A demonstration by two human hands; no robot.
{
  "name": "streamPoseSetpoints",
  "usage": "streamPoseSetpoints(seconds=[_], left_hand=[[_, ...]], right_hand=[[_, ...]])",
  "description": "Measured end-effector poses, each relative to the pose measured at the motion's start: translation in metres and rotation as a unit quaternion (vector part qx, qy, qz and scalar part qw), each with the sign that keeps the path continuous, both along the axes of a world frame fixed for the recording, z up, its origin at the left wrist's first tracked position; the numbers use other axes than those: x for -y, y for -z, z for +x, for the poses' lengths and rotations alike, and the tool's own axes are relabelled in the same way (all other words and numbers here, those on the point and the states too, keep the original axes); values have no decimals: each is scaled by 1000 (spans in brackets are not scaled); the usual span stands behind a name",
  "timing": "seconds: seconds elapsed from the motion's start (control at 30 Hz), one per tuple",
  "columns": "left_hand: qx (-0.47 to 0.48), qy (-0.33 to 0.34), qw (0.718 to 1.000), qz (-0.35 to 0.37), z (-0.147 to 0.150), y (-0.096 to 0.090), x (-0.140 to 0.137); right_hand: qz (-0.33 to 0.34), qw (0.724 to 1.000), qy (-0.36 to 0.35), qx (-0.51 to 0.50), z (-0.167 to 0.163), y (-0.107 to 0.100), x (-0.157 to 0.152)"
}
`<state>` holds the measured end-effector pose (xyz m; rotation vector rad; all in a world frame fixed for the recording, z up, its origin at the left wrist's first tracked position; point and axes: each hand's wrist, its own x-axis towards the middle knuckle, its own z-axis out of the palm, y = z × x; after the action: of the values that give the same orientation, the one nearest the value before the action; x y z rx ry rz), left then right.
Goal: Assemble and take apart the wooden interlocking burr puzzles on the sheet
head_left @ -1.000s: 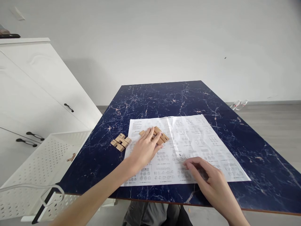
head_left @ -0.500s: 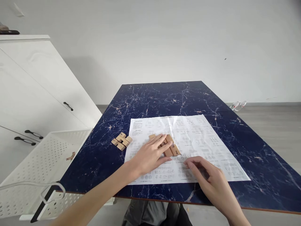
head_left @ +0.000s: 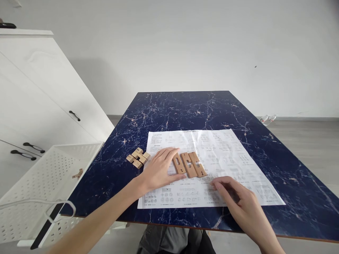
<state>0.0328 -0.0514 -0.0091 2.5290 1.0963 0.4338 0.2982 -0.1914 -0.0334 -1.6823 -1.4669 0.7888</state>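
Three flat wooden puzzle pieces lie side by side on a printed instruction sheet (head_left: 219, 148). My left hand (head_left: 159, 169) spans the leftmost piece, marked 2 (head_left: 180, 168), with thumb at its near end and fingers at its far end. Beside it lie a notched middle piece (head_left: 191, 173) and a notched piece marked 3 (head_left: 200, 171), both untouched. My right hand (head_left: 241, 197) rests on the sheet to their right, fingers curled, thumb and index tips close together, with nothing visible between them.
An interlocked group of wooden puzzle pieces (head_left: 138, 157) sits left of the sheet on the dark blue marbled table (head_left: 182, 109). Left of the table, a white perforated basket (head_left: 34, 183) holds a small wooden piece (head_left: 78, 173). A white cabinet (head_left: 39, 95) stands behind it.
My left hand has slid left off the flat pieces, uncovering them, and is now at the leftmost one. My right hand has hardly moved. The view has shifted slightly.
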Motion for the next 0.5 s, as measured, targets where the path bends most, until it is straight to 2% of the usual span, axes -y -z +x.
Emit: streamPoseSetpoints(seconds=[0.23,0.5], left_hand=[[44,13,998,-35,-3,3,0],[73,12,996,-44,-6,4,3]], right_hand=[[17,998,-1,61,-7,-3,-9],[41,984,5,171,-24,-3,-40]])
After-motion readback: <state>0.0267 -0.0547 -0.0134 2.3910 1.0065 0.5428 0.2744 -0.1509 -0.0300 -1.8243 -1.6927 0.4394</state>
